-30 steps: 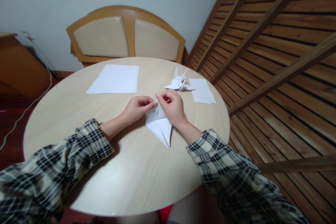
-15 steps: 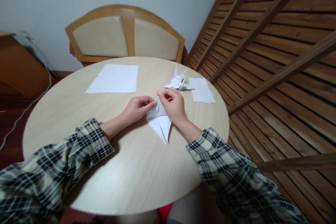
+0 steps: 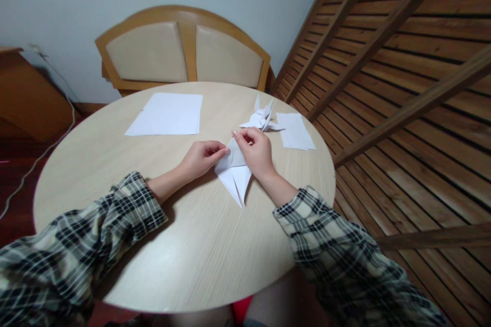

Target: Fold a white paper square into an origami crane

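Observation:
A white folded paper is between my two hands, over the middle of the table. Its lower end splits into two narrow points aimed toward me. My left hand pinches its left edge between thumb and fingers. At the upper corner, my right hand is closed on the paper and hides part of its right side. Just beyond my right hand stand white folded paper cranes, bunched together so that I cannot tell them apart.
Flat white sheets lie at the far left of the round wooden table. A smaller stack of paper rests near the right edge. Behind stands a padded wooden headboard; a slatted wooden wall rises on the right.
My right hand has shifted very slightly right along the paper's upper edge. The folded paper has tilted a little with it. My left hand keeps its place.

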A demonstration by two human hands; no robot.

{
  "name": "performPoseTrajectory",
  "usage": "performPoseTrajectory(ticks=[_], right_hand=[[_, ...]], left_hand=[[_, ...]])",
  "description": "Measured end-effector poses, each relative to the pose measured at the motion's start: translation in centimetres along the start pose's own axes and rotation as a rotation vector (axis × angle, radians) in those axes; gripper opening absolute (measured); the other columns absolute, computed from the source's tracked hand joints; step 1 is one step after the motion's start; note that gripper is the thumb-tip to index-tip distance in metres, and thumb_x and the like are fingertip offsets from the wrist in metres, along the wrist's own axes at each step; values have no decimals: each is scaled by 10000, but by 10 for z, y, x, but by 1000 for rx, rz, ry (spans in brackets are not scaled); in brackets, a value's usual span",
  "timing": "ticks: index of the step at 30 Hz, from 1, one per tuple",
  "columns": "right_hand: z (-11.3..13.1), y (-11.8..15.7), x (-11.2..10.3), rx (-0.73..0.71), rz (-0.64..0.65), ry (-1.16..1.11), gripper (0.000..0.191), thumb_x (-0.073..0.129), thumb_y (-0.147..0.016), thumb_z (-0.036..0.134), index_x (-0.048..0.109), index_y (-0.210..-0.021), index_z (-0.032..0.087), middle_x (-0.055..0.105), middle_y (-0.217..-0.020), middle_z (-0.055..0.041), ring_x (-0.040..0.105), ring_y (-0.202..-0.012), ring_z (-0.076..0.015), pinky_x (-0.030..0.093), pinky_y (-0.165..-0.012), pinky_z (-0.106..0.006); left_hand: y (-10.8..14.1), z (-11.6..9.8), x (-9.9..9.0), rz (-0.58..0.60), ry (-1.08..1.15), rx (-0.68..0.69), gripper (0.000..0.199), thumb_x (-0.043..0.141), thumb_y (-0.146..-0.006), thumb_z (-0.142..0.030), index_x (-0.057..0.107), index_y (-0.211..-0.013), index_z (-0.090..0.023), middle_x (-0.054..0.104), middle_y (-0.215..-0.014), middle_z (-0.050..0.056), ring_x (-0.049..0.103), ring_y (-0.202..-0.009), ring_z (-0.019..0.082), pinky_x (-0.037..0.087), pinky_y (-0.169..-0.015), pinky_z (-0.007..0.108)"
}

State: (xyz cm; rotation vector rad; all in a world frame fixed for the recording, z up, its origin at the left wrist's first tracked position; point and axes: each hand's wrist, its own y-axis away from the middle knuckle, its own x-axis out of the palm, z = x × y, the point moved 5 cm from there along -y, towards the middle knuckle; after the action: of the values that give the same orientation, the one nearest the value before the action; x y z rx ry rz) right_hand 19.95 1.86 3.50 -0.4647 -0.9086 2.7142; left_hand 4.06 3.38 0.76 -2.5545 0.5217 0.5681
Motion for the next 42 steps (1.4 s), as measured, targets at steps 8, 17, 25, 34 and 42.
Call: performPoseTrajectory(ticks=[8,17,25,34,42], right_hand=[[-12,-5,9,171,266,-105,273,707,-843,433,633,-724,199,614,-728,4,517,-691,-140,405,-655,-298],[-19,-3,9,174,296,-42,280,696,-827,390,602,-653,192,540,-647,22,473,-664,-137,355,-627,-296],[-22,-2,10,200,297,-67,298,668,-847,426,599,-675,193,520,-646,22,451,-637,-134,334,-600,-296],[-29,-6,8,208,272,-70,293,600,-881,444,666,-746,193,656,-735,-24,558,-689,-167,412,-634,-304],[-25,-5,4,186,210,0,231,605,-876,355,684,-735,189,692,-734,-29,588,-698,-169,438,-665,-311]], left_hand=[[0,-2,-2,-5,-44,21,311,573,-900,-392,619,-699,-159,496,-578,-33,406,-547,103,300,-513,234],[-1,-2,1,40,-26,20,304,550,-914,-385,612,-715,-163,488,-577,-37,414,-547,104,320,-527,238],[-2,1,3,41,38,-57,305,615,-851,-431,622,-711,-161,512,-612,-27,410,-553,104,305,-517,240],[-2,15,0,-11,184,-213,334,668,-790,-475,611,-691,-161,463,-583,-35,360,-509,90,224,-461,234],[-2,18,2,-21,309,-295,321,730,-733,-458,644,-698,-150,536,-607,-13,415,-527,93,268,-491,235]])
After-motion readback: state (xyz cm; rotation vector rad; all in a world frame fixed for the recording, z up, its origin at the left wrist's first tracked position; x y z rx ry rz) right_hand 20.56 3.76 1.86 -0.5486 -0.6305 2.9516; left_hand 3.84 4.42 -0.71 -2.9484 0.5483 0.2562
